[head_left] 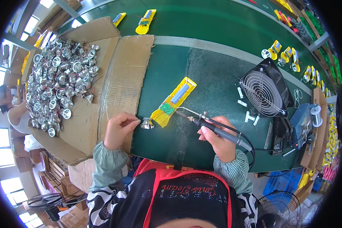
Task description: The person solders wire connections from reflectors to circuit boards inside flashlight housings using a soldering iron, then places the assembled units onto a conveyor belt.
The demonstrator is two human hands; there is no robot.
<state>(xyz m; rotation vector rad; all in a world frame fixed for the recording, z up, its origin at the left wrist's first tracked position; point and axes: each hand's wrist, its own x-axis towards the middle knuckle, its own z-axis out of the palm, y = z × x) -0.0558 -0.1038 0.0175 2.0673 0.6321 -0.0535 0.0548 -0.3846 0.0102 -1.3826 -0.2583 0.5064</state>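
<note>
My left hand (pixel 119 129) pinches a small silver reflector cup (pixel 146 123) against the green bench, right at the near end of an open yellow flashlight half (pixel 174 100) with a green circuit board and a pale battery inside. My right hand (pixel 217 138) grips a grey-handled soldering iron (pixel 201 121). Its metal tip points left toward the circuit board end of the yellow half, with a thin wire running along it.
A cardboard sheet (pixel 119 81) on the left holds a heap of several silver reflector cups (pixel 59 78). A black fan (pixel 264 91) stands to the right, with a blue soldering station (pixel 302 121) beyond. More yellow flashlight halves (pixel 145 21) lie on the far belt. Another person (pixel 11 110) sits at far left.
</note>
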